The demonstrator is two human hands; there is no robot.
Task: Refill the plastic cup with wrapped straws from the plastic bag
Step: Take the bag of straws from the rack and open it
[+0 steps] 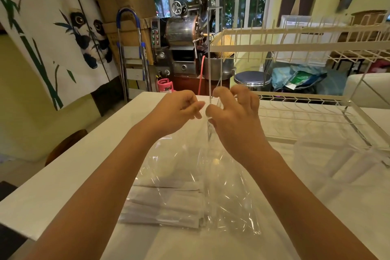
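Plastic bag [190, 175] lay on the table [63, 175], wrapped straws [164, 202] inside its left part, plastic cup [337, 160] to its right, wire rack [306, 112] behind the cup.

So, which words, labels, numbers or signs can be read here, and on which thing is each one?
No text can be read here.
Roaster control panel: only coloured buttons and a small display, too blurred.
Pink gas bottle: a label, too small to read.
Green bag on the floor: print too blurred.
Straws in the plastic bag: wrappers show no legible print.
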